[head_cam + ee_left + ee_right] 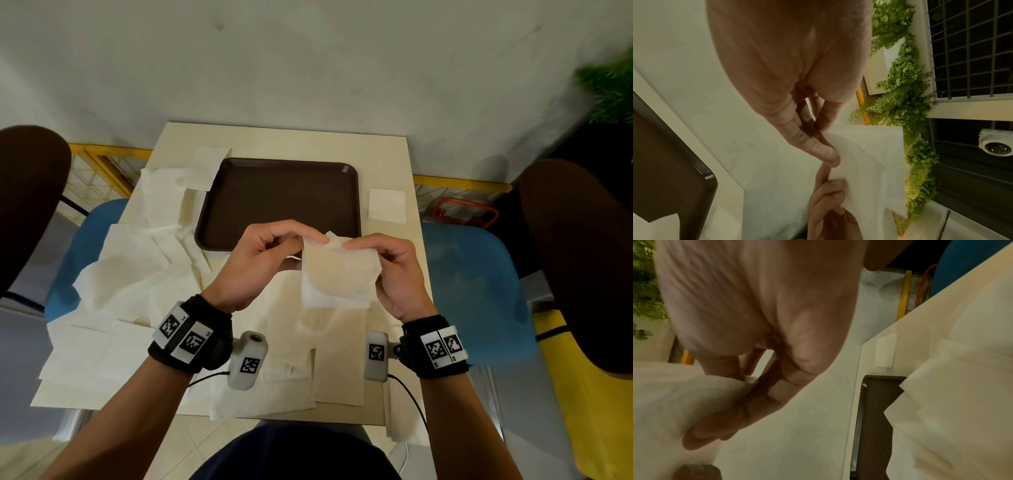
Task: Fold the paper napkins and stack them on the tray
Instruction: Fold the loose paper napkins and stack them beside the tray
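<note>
A folded white napkin [337, 274] hangs in the air above the near middle of the table, just in front of the brown tray [277, 198]. My left hand [270, 250] pinches its upper left corner and my right hand [383, 257] pinches its upper right edge. The left wrist view shows the same napkin [869, 162] between my left fingertips, with the right hand's fingers [828, 191] just below. In the right wrist view the napkin [674, 394] is blurred under my right fingers. The tray holds nothing.
Several unfolded napkins [137, 274] cover the table's left side and near edge. One small folded napkin [387, 205] lies to the right of the tray. Blue chairs [479, 291] stand on both sides, and green plants [609, 89] are at the far right.
</note>
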`<state>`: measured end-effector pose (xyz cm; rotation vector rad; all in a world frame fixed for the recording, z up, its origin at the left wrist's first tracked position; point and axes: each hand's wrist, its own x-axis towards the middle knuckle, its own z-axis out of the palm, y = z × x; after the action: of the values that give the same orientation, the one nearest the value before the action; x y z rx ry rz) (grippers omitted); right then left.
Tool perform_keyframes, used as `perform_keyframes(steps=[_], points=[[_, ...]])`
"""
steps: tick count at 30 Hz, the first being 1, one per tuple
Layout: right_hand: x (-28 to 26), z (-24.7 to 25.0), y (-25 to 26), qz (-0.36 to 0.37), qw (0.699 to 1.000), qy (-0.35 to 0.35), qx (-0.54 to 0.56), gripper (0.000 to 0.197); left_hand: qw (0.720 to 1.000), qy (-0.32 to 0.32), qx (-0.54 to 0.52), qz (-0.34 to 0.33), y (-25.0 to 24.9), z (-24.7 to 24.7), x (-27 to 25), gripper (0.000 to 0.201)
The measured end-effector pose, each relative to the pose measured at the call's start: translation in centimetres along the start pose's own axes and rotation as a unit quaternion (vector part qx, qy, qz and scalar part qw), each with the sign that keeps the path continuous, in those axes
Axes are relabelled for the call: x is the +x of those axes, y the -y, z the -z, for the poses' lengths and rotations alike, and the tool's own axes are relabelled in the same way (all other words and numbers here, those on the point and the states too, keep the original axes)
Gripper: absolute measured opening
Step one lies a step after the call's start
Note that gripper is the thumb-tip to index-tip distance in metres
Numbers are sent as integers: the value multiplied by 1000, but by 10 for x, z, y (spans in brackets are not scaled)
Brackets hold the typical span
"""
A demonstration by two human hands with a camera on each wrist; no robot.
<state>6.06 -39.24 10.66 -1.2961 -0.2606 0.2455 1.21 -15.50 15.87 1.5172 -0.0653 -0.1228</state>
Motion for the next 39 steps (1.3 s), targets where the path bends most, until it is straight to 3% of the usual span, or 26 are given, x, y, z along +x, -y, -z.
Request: perform_keyframes(steps=[2, 7, 11, 13, 17, 20, 24, 28, 34, 39], points=[[-1, 1, 1, 2, 1000, -3, 3, 45, 1000, -4, -14, -5, 1, -1, 0, 33], [-2, -1, 9, 32, 999, 9, -35, 26, 1000, -10, -16, -2, 2, -5, -1, 32], [-1, 0, 13, 4, 1000, 6, -28, 48, 999, -17, 29, -16, 1, -8, -3, 17], [-1, -1, 15, -24, 1000, 9, 2, 42, 994, -15, 95, -48, 0, -9, -3, 5], [0, 2, 12, -32, 995, -15, -89, 27, 993, -20, 116, -24, 3, -10, -2, 51], [1, 5, 11, -28, 984, -14, -175, 21, 992, -43, 120, -3, 8, -11, 1, 59], [1, 3, 12, -27, 982, -40, -184, 28, 992, -86, 92, 7, 11, -15, 6, 39], [5, 2, 10, -2, 978, -97, -184, 23, 992, -83, 98, 14, 14, -16, 8, 16], [8, 3, 14, -20, 977, -99, -189, 27, 988, -100, 121, 3, 17, -16, 13, 16], [14, 7, 15, -5, 969, -75, -234, 13, 989, -70, 127, -12, 15, -15, 20, 21]])
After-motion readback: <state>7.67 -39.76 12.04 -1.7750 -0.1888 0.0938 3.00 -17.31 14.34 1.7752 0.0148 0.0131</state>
